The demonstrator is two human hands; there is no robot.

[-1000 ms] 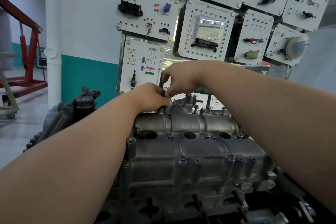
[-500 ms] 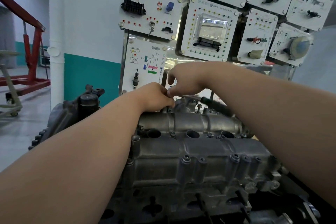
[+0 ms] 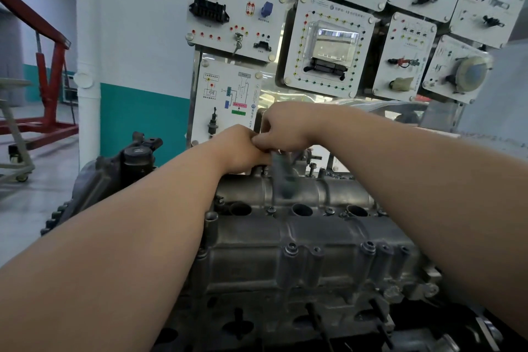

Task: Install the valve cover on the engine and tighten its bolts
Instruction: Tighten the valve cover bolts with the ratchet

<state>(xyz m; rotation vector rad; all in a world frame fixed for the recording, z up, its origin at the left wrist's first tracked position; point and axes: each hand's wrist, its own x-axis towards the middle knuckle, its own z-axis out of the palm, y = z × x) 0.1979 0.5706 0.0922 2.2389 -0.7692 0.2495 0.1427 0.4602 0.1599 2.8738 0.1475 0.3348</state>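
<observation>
Fingers of left hand curled shut at far edge of valve cover; what is gripped is hidden. Right hand touching it, fingers pinched on blurred dark tool hanging over cover's far ridge. Cover seated on engine, bolts seen along near edge. White training panels behind.
</observation>
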